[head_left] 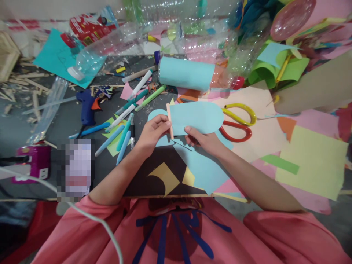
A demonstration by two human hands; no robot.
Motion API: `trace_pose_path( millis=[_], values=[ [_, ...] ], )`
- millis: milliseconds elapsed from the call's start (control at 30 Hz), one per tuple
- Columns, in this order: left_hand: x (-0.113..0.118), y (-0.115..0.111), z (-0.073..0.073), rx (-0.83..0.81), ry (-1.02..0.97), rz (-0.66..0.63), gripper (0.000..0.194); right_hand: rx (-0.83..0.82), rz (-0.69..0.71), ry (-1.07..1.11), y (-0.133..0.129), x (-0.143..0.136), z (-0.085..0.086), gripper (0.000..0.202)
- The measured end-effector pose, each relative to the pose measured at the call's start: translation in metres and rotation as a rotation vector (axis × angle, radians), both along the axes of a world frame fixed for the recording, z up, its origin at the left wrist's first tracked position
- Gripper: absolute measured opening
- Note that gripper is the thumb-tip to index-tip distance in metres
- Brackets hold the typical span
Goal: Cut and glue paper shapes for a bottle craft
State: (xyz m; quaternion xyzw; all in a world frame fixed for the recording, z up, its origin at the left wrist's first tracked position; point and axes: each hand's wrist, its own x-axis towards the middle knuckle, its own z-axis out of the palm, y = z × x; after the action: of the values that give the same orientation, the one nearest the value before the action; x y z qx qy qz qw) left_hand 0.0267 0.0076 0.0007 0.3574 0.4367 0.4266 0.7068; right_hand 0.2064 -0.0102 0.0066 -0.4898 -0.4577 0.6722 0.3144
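A light blue paper piece with a rounded right end is held above the table. Along its straight left edge runs a narrow peach-coloured strip. My left hand is closed, pinching this strip between thumb and fingers. At the lower edge of the blue paper, my right hand grips it with the thumb on top and the fingers curled beneath. Another rounded light blue piece shows partly behind my left hand. Scissors with yellow and red handles lie just right of the held paper, their blades mostly hidden.
Behind my hands lies a plastic bottle wrapped in blue paper. Several markers and a blue glue gun are at left, near a purple power socket. A white cable crosses the lower left. Paper scraps cover the right side.
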Motion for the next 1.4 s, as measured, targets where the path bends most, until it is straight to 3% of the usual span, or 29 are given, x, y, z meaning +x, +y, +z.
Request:
trace_pose_path(
  millis=[300,467,633,767,867,1000,1100,1267,1333,1400],
  values=[
    [0.000,0.000,0.001,0.003,0.034,0.021,0.031,0.023,0.018,0.007,0.001,-0.002,0.001,0.056],
    [-0.002,0.002,0.000,0.075,0.098,0.117,0.027,0.049,-0.023,-0.028,0.001,-0.001,-0.004,0.059],
    [-0.006,0.003,0.002,0.122,0.137,0.154,0.026,0.109,-0.254,0.038,0.002,0.004,-0.017,0.056],
    [-0.007,0.004,0.004,0.159,0.178,0.186,0.022,0.296,-0.412,0.018,0.006,0.004,-0.013,0.041],
    [-0.007,0.005,0.005,0.166,0.164,0.219,0.025,0.360,-0.384,-0.035,0.008,0.002,-0.006,0.039],
    [-0.010,0.007,0.009,0.185,0.143,0.245,0.033,0.321,-0.145,-0.053,0.007,0.002,-0.001,0.046],
    [-0.013,0.007,0.013,0.201,0.140,0.157,0.034,0.236,-0.023,-0.017,0.006,0.004,0.000,0.054],
    [-0.015,0.001,0.020,0.123,0.138,-0.350,0.029,0.202,0.009,0.057,0.006,0.004,0.002,0.061],
    [-0.013,0.000,0.022,0.119,0.169,-0.424,0.028,0.194,0.034,0.093,0.006,0.004,0.002,0.063],
    [-0.012,-0.001,0.022,0.146,0.224,-0.416,0.026,0.197,0.047,0.139,0.005,0.004,0.002,0.065]
  ],
)
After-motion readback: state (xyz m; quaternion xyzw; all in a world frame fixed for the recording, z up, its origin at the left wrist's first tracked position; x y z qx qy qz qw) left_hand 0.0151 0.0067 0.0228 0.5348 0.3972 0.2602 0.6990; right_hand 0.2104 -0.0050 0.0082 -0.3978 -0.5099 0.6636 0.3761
